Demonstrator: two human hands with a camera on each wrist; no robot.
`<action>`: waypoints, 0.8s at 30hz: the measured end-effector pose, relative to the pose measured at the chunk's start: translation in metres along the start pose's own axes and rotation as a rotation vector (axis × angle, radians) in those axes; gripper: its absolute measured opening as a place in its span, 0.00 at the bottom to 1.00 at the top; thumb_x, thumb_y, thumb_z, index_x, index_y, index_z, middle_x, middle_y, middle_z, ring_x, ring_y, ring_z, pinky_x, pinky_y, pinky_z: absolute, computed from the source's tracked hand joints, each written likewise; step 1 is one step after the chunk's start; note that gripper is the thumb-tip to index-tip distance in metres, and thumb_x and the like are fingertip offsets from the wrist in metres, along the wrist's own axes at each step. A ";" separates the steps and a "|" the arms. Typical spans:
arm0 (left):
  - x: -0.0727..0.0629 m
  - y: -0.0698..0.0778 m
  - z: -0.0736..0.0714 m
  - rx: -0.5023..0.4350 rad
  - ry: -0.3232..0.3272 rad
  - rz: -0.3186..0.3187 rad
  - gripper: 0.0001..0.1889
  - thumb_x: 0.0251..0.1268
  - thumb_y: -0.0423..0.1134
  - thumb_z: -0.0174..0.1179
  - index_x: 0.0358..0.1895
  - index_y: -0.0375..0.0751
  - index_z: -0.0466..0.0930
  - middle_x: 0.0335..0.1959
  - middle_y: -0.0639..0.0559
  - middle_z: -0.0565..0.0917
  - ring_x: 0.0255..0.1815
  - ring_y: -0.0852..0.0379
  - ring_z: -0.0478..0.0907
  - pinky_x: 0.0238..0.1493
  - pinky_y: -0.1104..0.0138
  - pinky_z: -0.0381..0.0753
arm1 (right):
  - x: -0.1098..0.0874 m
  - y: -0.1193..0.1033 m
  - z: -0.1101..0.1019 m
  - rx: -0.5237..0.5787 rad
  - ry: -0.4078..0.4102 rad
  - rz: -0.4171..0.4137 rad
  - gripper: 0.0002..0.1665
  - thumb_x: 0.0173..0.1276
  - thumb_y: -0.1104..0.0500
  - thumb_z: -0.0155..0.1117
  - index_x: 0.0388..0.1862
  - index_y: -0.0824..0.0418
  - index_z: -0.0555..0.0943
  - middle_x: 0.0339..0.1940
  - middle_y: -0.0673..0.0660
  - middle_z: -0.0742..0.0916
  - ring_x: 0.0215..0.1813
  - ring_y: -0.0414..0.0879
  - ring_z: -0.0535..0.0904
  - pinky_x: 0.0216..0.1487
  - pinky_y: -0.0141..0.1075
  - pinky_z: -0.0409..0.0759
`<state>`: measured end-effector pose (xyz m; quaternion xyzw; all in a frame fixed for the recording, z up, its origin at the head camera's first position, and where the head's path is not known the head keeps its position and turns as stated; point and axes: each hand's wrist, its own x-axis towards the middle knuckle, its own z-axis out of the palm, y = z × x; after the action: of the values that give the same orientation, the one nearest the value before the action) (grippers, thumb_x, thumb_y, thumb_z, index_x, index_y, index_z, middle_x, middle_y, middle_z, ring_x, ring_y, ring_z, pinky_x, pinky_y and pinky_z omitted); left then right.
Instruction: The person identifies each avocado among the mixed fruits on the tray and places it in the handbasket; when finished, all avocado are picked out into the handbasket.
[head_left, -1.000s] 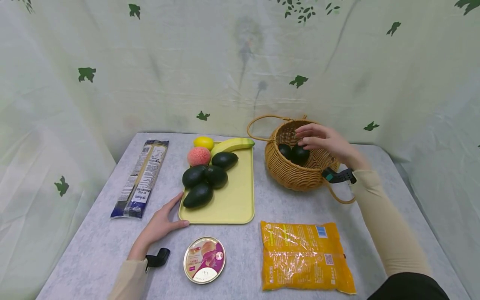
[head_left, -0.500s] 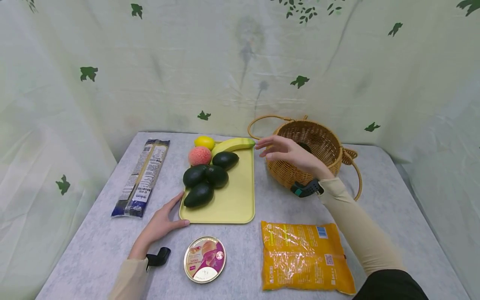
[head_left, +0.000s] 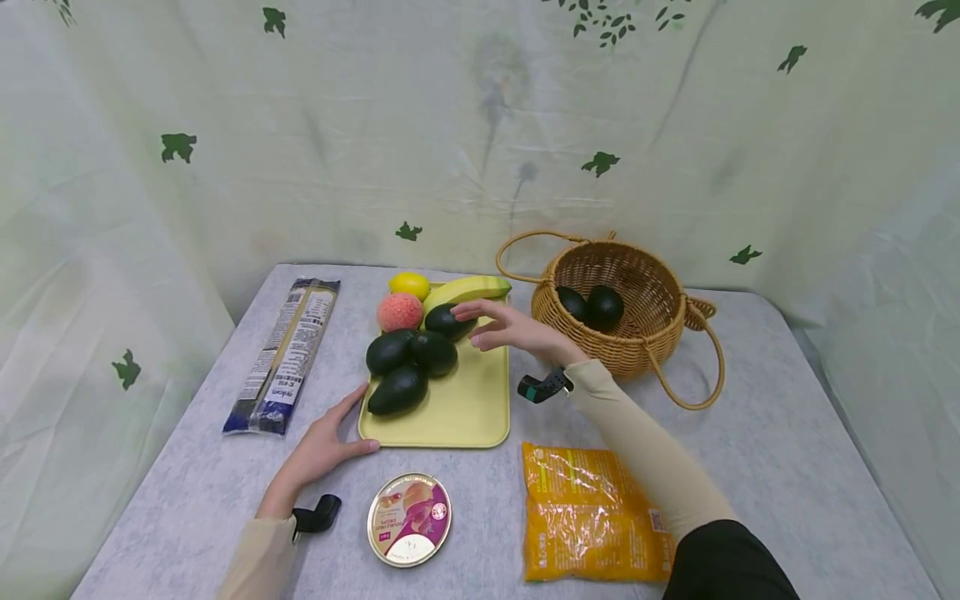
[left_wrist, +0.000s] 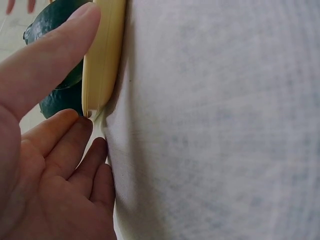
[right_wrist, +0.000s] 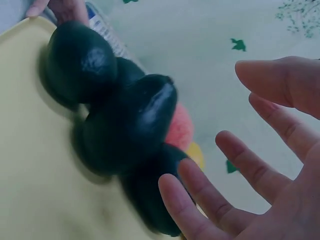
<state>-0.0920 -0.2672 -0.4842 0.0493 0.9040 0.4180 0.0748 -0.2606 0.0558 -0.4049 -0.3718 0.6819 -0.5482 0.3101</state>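
Note:
My left hand [head_left: 318, 457] rests at the near-left corner of a yellow tray [head_left: 480, 408], thumb at the front rim and fingertips at the left side. In the left wrist view its thumb [left_wrist: 75, 45] lies against the tray's edge. Several dark green avocados [head_left: 397, 390] lie on the tray. Holding nothing, my right hand [head_left: 521, 329] reaches over the tray's right side, its spread fingers overlapping the far avocado [head_left: 441, 320]. The right wrist view shows the loose fingers [right_wrist: 230, 210] beside the avocados [right_wrist: 132, 125]. Two more avocados [head_left: 603, 308] sit in a wicker basket [head_left: 637, 350].
A pink round fruit [head_left: 400, 312], a lemon [head_left: 409, 284] and a banana [head_left: 467, 289] share the tray's far end. To the left lies a long blue-ended packet [head_left: 281, 358]. A round tin [head_left: 409, 521] and an orange bag [head_left: 585, 517] lie in front.
My right hand has moved left, out of the basket and across to the avocados on the tray. The basket's right handle has swung out to the right. My left hand has stayed put.

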 end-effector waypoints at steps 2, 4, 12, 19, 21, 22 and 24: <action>0.000 0.000 0.000 0.000 -0.001 -0.002 0.49 0.53 0.49 0.71 0.75 0.43 0.53 0.72 0.34 0.57 0.71 0.32 0.51 0.66 0.39 0.52 | 0.005 0.006 0.004 0.025 0.001 0.020 0.32 0.72 0.63 0.55 0.72 0.63 0.61 0.71 0.65 0.64 0.69 0.64 0.60 0.60 0.45 0.73; 0.000 0.000 0.000 0.001 -0.001 -0.003 0.49 0.53 0.49 0.71 0.75 0.43 0.53 0.72 0.34 0.57 0.71 0.32 0.51 0.66 0.39 0.52 | 0.010 0.011 0.009 0.045 -0.001 0.036 0.33 0.71 0.63 0.56 0.73 0.62 0.60 0.71 0.65 0.63 0.70 0.64 0.59 0.61 0.46 0.73; -0.001 -0.001 0.000 0.005 0.002 -0.001 0.48 0.53 0.50 0.71 0.75 0.43 0.53 0.72 0.34 0.58 0.71 0.31 0.51 0.66 0.39 0.52 | 0.027 0.020 0.023 0.000 -0.002 0.117 0.37 0.69 0.58 0.61 0.74 0.52 0.61 0.72 0.60 0.63 0.67 0.57 0.63 0.60 0.53 0.72; -0.001 -0.001 0.000 -0.001 0.005 -0.001 0.48 0.53 0.49 0.71 0.75 0.42 0.54 0.72 0.34 0.58 0.71 0.32 0.52 0.66 0.39 0.53 | 0.042 0.019 0.035 -0.201 0.016 0.110 0.35 0.66 0.58 0.65 0.72 0.47 0.66 0.70 0.51 0.68 0.65 0.46 0.63 0.62 0.43 0.68; -0.001 -0.001 0.000 0.000 0.005 -0.003 0.49 0.53 0.49 0.71 0.75 0.42 0.54 0.72 0.34 0.58 0.71 0.32 0.52 0.66 0.39 0.53 | 0.045 0.019 0.038 -0.249 0.032 0.107 0.35 0.65 0.59 0.66 0.70 0.48 0.68 0.69 0.50 0.68 0.66 0.44 0.62 0.64 0.39 0.63; -0.001 -0.001 0.000 0.000 0.005 -0.005 0.49 0.53 0.49 0.71 0.75 0.42 0.54 0.72 0.34 0.58 0.71 0.32 0.52 0.66 0.39 0.53 | 0.046 0.019 0.039 -0.262 0.043 0.112 0.35 0.64 0.60 0.67 0.70 0.48 0.69 0.68 0.50 0.69 0.65 0.43 0.62 0.65 0.39 0.62; -0.001 -0.001 0.000 0.000 0.006 -0.006 0.49 0.53 0.50 0.71 0.75 0.42 0.54 0.72 0.35 0.58 0.71 0.32 0.52 0.66 0.39 0.53 | 0.047 0.018 0.042 -0.291 0.064 0.107 0.34 0.62 0.62 0.69 0.67 0.50 0.72 0.65 0.52 0.71 0.64 0.45 0.63 0.65 0.39 0.62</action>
<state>-0.0911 -0.2678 -0.4846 0.0453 0.9044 0.4179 0.0735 -0.2538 -0.0037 -0.4321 -0.3584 0.7825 -0.4379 0.2599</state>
